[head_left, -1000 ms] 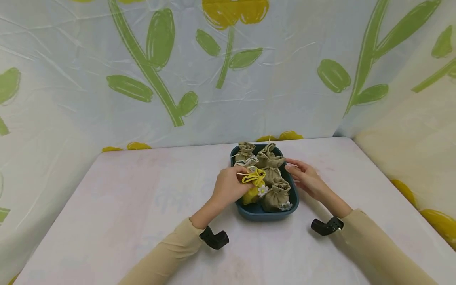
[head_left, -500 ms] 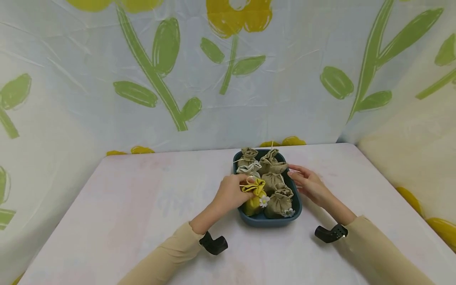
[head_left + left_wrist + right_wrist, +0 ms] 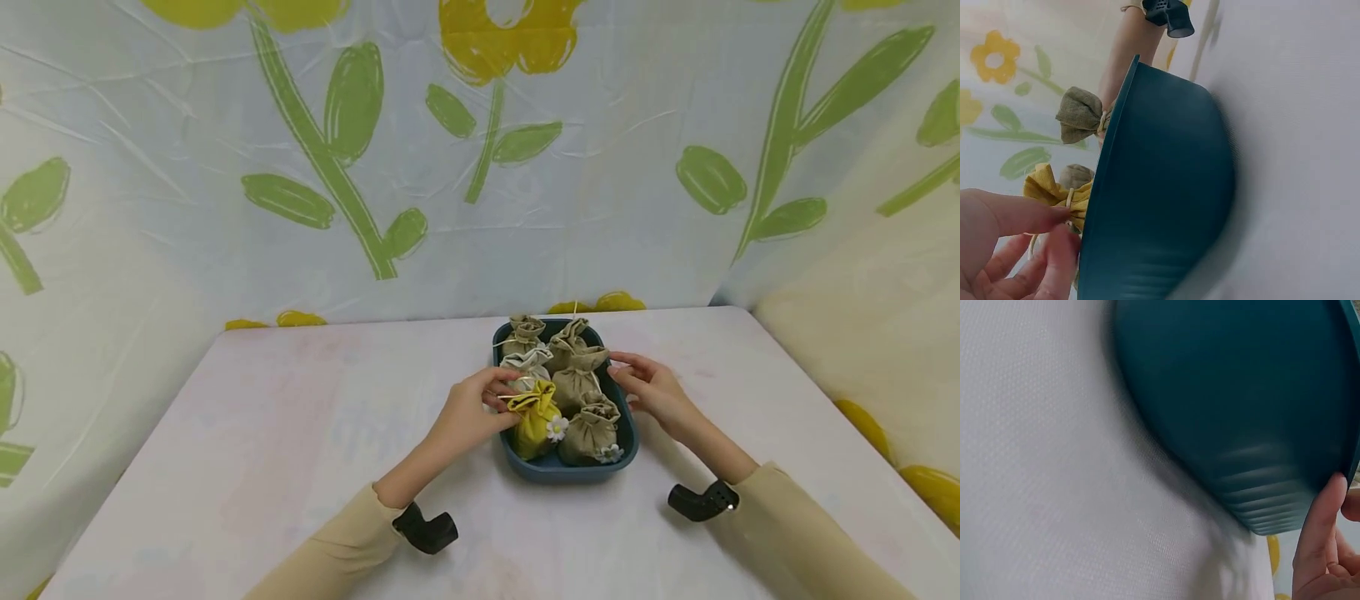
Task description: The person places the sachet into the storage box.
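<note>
A small yellow cloth pouch [image 3: 534, 427] with a white flower stands upright in the near left of a dark blue plastic tub [image 3: 570, 475]. My left hand [image 3: 467, 417] is beside it, thumb and fingers parted around the pouch's gathered neck; in the left wrist view the thumb [image 3: 1035, 214] lies right at its drawstring. At the tub's right side, my right hand [image 3: 656, 396] pinches the rim lightly, and the right wrist view shows one fingertip [image 3: 1335, 487] against the outer wall just under the rim. Parts of the pouches are hidden by the tub wall in the wrist views.
Several more drawstring pouches fill the tub: a pale one [image 3: 529, 363] behind the yellow one, and brownish ones such as the near right pouch [image 3: 591, 435]. The tub stands on a pale table [image 3: 360, 467] near its back edge, before a flower-printed curtain [image 3: 600, 167].
The yellow pouch has settled lower into the tub. My left hand has loosened its grip on the neck and drawn back slightly left. The right hand stays at the rim.
</note>
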`<action>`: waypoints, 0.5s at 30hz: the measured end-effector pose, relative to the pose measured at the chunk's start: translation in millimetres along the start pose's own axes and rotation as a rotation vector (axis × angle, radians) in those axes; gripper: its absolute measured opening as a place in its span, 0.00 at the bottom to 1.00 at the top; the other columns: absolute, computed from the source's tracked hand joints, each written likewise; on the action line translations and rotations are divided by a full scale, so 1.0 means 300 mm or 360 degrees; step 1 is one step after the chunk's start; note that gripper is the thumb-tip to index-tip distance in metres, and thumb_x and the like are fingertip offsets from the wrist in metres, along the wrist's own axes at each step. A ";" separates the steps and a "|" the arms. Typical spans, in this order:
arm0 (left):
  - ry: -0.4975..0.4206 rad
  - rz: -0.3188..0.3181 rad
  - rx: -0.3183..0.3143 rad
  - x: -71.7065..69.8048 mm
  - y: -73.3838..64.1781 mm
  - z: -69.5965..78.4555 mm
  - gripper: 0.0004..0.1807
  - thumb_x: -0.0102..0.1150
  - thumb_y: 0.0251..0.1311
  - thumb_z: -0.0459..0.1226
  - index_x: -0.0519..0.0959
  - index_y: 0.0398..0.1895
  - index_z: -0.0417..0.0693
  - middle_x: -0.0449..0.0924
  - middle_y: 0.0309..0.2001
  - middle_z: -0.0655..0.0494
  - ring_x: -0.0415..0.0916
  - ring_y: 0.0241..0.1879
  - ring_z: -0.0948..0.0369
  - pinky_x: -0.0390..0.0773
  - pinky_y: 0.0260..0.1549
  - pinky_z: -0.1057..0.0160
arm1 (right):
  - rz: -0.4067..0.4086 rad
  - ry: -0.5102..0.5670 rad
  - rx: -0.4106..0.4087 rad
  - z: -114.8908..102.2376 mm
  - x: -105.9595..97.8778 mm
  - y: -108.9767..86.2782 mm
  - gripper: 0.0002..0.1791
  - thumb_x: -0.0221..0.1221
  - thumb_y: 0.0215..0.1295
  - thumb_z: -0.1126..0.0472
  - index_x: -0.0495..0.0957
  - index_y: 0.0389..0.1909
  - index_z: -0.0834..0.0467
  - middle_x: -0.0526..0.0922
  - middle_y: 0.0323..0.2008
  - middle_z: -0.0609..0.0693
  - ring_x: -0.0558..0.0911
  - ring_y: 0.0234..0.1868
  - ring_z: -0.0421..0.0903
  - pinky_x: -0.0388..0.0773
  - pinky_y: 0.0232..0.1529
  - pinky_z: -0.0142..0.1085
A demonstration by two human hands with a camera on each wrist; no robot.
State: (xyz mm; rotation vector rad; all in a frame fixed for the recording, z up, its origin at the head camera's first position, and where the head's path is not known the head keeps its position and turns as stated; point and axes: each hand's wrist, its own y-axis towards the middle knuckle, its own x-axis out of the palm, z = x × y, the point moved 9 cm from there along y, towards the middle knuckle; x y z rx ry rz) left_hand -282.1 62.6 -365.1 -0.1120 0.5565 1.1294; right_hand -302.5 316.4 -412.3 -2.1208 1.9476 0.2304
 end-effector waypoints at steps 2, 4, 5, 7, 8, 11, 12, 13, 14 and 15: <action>-0.0054 0.0003 -0.0020 -0.015 -0.015 -0.019 0.22 0.66 0.53 0.29 0.77 0.54 0.44 0.84 0.40 0.47 0.80 0.31 0.61 0.80 0.29 0.69 | 0.0002 -0.0010 0.0015 0.002 0.001 0.000 0.31 0.52 0.72 0.56 0.58 0.69 0.68 0.77 0.30 0.34 0.74 0.27 0.33 0.76 0.26 0.29; -0.0085 0.0006 -0.0047 -0.037 -0.029 -0.038 0.20 0.64 0.56 0.29 0.78 0.53 0.42 0.84 0.39 0.46 0.80 0.30 0.59 0.79 0.27 0.69 | 0.0006 -0.0027 0.0016 0.001 0.001 0.000 0.30 0.51 0.73 0.56 0.58 0.69 0.68 0.77 0.30 0.34 0.74 0.27 0.33 0.76 0.26 0.29; -0.0092 0.0008 -0.0066 -0.049 -0.039 -0.049 0.19 0.62 0.57 0.29 0.78 0.53 0.42 0.84 0.39 0.46 0.80 0.31 0.58 0.80 0.26 0.69 | 0.0007 -0.0035 0.0012 0.001 0.002 -0.001 0.30 0.51 0.73 0.56 0.59 0.69 0.68 0.77 0.30 0.34 0.75 0.28 0.33 0.76 0.26 0.30; -0.0048 0.0038 -0.0083 -0.082 -0.055 -0.072 0.17 0.60 0.59 0.29 0.79 0.52 0.43 0.85 0.40 0.47 0.82 0.33 0.56 0.80 0.27 0.69 | 0.0013 -0.0049 -0.0006 0.000 0.003 -0.005 0.29 0.51 0.73 0.57 0.59 0.69 0.68 0.77 0.30 0.35 0.75 0.28 0.33 0.77 0.26 0.30; -0.0016 0.0064 -0.0085 -0.103 -0.063 -0.082 0.16 0.60 0.60 0.29 0.80 0.52 0.43 0.85 0.40 0.47 0.82 0.35 0.56 0.80 0.29 0.69 | 0.0016 -0.0063 -0.0022 -0.001 0.003 -0.008 0.29 0.51 0.73 0.57 0.60 0.68 0.68 0.77 0.30 0.36 0.75 0.28 0.33 0.77 0.26 0.30; 0.0107 0.0161 -0.0073 -0.182 -0.084 -0.108 0.15 0.58 0.61 0.29 0.81 0.52 0.45 0.85 0.45 0.49 0.83 0.41 0.56 0.82 0.37 0.65 | 0.0031 -0.0188 -0.0106 -0.013 0.000 -0.015 0.27 0.51 0.73 0.57 0.63 0.67 0.68 0.79 0.33 0.43 0.76 0.27 0.33 0.80 0.27 0.32; 0.0159 0.0186 -0.0058 -0.212 -0.090 -0.118 0.15 0.58 0.62 0.30 0.81 0.52 0.45 0.85 0.47 0.49 0.82 0.44 0.56 0.82 0.40 0.63 | 0.0038 -0.0255 -0.0149 -0.022 -0.002 -0.018 0.26 0.50 0.74 0.57 0.64 0.66 0.68 0.80 0.35 0.48 0.77 0.28 0.33 0.81 0.28 0.33; 0.0209 0.0203 -0.0036 -0.243 -0.094 -0.126 0.16 0.58 0.62 0.31 0.80 0.53 0.45 0.84 0.49 0.49 0.82 0.46 0.55 0.82 0.43 0.59 | 0.0048 -0.0326 -0.0204 -0.033 -0.007 -0.019 0.25 0.48 0.74 0.57 0.66 0.65 0.69 0.81 0.36 0.54 0.79 0.29 0.35 0.82 0.28 0.34; 0.0267 0.0217 -0.0004 -0.275 -0.098 -0.134 0.17 0.57 0.63 0.31 0.80 0.55 0.44 0.83 0.52 0.48 0.81 0.50 0.53 0.81 0.46 0.56 | 0.0071 -0.0412 -0.0265 -0.045 -0.014 -0.020 0.24 0.47 0.75 0.57 0.67 0.64 0.69 0.82 0.38 0.59 0.81 0.30 0.39 0.83 0.29 0.36; 0.0334 0.0226 0.0033 -0.307 -0.101 -0.143 0.18 0.57 0.64 0.32 0.78 0.57 0.44 0.81 0.55 0.48 0.79 0.53 0.52 0.80 0.49 0.52 | 0.0101 -0.0507 -0.0332 -0.060 -0.024 -0.021 0.23 0.46 0.76 0.57 0.68 0.63 0.69 0.81 0.41 0.63 0.83 0.32 0.43 0.84 0.30 0.38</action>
